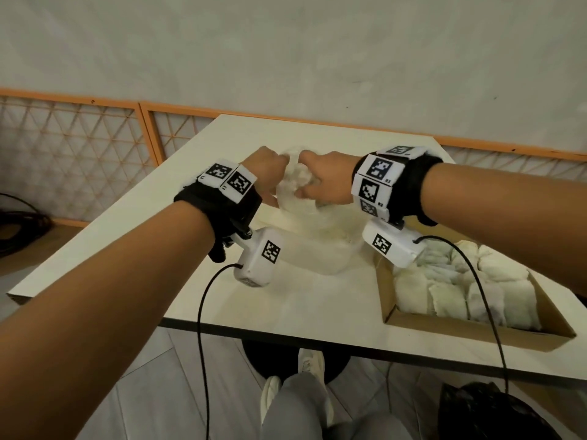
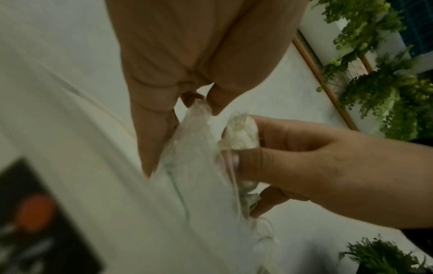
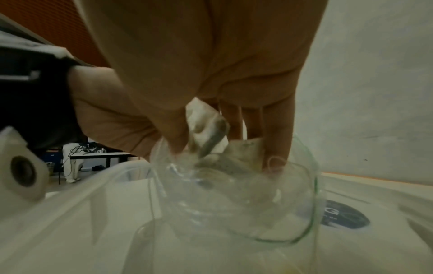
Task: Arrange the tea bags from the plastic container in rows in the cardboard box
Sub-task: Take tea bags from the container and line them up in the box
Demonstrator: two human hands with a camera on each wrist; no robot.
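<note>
Pale square table (image 1: 222, 300) on a dark round pedestal base (image 1: 276, 357), standing on a grey tiled floor (image 1: 152, 401). On the tabletop: translucent plastic container (image 1: 317, 249) near the middle, lying tilted on its side. Open cardboard box (image 1: 476, 328) at the right near corner, just beside the container, packed with rows of white tea bags (image 1: 451, 290). Box overhangs the near table edge slightly.

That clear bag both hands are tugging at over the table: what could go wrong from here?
1. The left hand pinches only the thin edge of the plastic bag, so it could slip or tear.
2. The right hand is deep among the tea bags; a hard pull might crush one or spill several onto the table.
3. The wrist cable hangs over the cardboard box and might drag its rows askew.
</note>
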